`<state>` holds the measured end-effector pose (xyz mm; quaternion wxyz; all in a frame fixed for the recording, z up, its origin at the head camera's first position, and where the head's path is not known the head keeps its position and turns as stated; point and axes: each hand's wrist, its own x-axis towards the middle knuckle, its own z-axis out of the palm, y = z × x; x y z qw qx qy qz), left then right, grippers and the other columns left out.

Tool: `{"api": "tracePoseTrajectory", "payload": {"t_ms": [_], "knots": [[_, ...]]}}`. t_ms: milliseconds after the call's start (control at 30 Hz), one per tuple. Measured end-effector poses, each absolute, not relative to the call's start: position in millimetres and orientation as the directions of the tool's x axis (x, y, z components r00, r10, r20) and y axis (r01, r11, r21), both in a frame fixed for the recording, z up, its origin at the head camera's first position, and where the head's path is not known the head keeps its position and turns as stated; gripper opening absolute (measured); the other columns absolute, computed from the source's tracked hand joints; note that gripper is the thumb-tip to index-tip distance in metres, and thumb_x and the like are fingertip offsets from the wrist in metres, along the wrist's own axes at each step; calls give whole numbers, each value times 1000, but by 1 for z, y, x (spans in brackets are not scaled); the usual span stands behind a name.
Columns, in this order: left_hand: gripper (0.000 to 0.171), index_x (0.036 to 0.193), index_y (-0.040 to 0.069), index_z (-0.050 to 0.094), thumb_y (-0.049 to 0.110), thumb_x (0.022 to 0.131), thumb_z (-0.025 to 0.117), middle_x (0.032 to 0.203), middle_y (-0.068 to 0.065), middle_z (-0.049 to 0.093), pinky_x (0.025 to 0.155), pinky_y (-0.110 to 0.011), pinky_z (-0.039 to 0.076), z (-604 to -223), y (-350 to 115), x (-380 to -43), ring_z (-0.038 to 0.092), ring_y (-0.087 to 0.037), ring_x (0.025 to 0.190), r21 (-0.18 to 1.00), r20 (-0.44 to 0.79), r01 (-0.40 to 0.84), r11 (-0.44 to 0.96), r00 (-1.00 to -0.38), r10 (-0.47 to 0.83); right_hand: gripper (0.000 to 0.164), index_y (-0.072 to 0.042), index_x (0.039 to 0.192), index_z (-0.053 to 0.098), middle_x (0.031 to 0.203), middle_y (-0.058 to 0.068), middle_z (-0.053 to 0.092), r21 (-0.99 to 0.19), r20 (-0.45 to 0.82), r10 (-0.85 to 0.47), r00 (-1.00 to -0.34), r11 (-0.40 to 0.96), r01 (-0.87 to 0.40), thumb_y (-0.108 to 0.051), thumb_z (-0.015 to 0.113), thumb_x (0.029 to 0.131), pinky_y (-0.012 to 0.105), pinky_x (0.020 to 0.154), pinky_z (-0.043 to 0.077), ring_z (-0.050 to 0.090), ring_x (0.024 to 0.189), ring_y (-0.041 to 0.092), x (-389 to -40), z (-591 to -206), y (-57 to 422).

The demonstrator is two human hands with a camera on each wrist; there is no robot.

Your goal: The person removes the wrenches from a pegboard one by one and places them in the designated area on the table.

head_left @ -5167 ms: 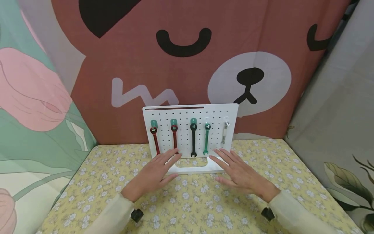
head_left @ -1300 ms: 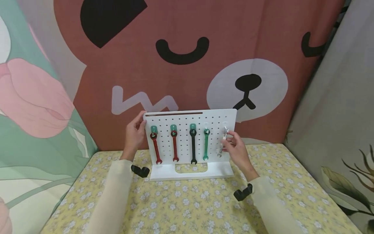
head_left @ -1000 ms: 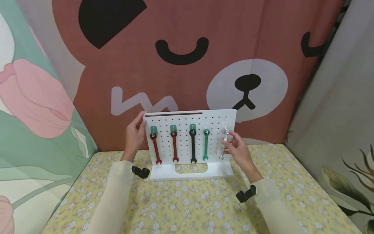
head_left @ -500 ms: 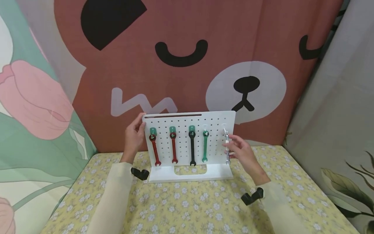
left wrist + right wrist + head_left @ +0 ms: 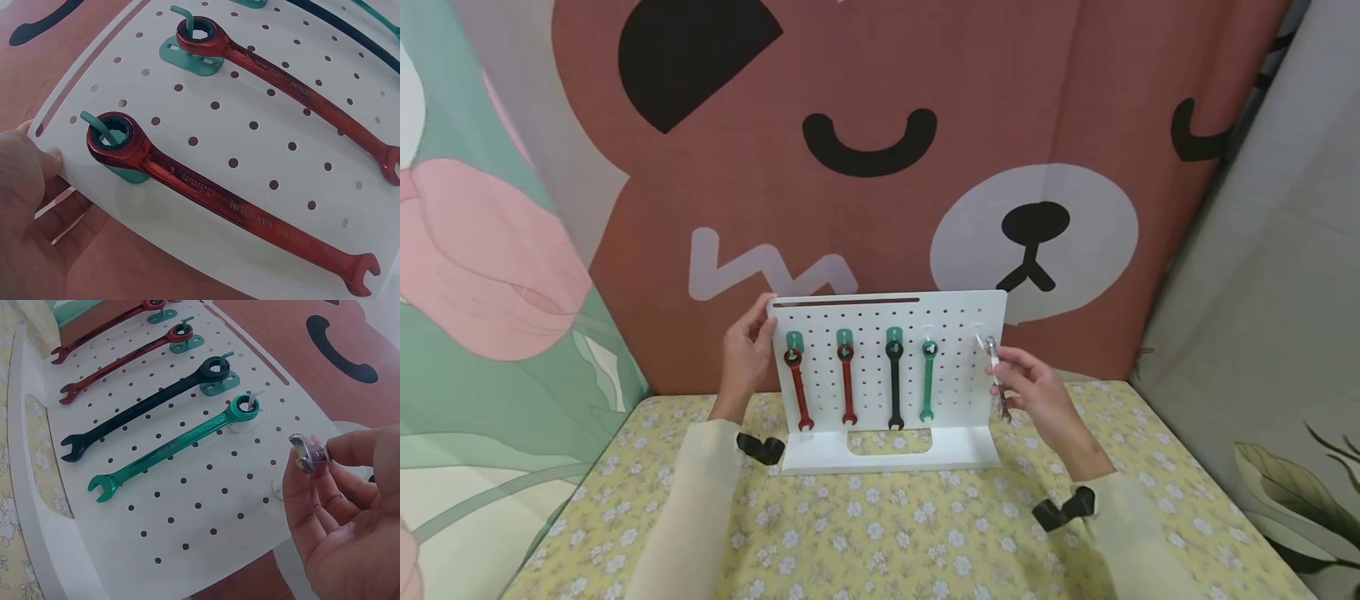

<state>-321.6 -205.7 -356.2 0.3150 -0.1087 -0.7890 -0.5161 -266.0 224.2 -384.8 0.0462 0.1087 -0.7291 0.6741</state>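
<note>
My right hand [image 5: 1047, 402] pinches a small silver combination wrench [image 5: 998, 379] between thumb and fingers, just in front of the right edge of a white pegboard [image 5: 955, 392]. In the right wrist view the silver wrench [image 5: 309, 454] points one end at the camera; the rest is hidden by the hand. A clear hook [image 5: 978, 340] at the board's right carries nothing. My left hand [image 5: 747, 354] grips the board's upper left corner, thumb in front and fingers behind. Two red wrenches [image 5: 237, 203], a black one [image 5: 895, 387] and a green one [image 5: 175, 447] hang from hooks.
The pegboard stands on a white base [image 5: 820, 454] with a cutout, on a table with a yellow flowered cloth [image 5: 865, 533]. Close behind hangs a brown curtain [image 5: 737, 183] with a printed bear. A grey curtain [image 5: 1247, 317] closes the right side.
Both hands were open before the board earlier; the left then took its corner. The right took the silver wrench, drew it off its hook, and moved right and toward me with it.
</note>
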Motion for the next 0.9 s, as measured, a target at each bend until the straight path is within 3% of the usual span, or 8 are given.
{"api": "tracePoseTrajectory", "payload": {"t_ms": [333,533,767,900], "knots": [[40,147,17,60,10,107,56,96,-16,64,64,-25,41,-360,-209,-320,51,-25,77,756,588,480,446,-797,-140,47,1,146,49,115,7,59,-978,118,-35,-992,166,-122,-25,57,109,35,70,54,59,92,20,-263,-403,240],[40,148,17,60,11,108,55,106,-16,67,64,-25,41,-358,-207,-321,52,-26,79,754,587,479,450,-799,-134,47,1,147,49,122,12,56,-966,61,0,-998,252,-59,-26,56,109,35,71,53,55,96,20,-263,-421,250],[41,148,18,59,12,108,55,119,-14,68,67,-25,42,-357,-207,-322,54,-25,85,761,575,464,454,-805,-142,44,2,144,52,112,11,55,-951,5,59,-998,310,13,-22,58,107,33,69,54,55,91,20,-264,-450,252],[41,148,19,59,12,108,55,108,-15,67,66,-27,41,-357,-206,-323,52,-26,82,756,577,461,465,-805,-140,44,5,143,52,112,12,56,-942,-7,72,-997,333,31,-18,58,106,32,68,55,59,90,22,-265,-460,253]]}}
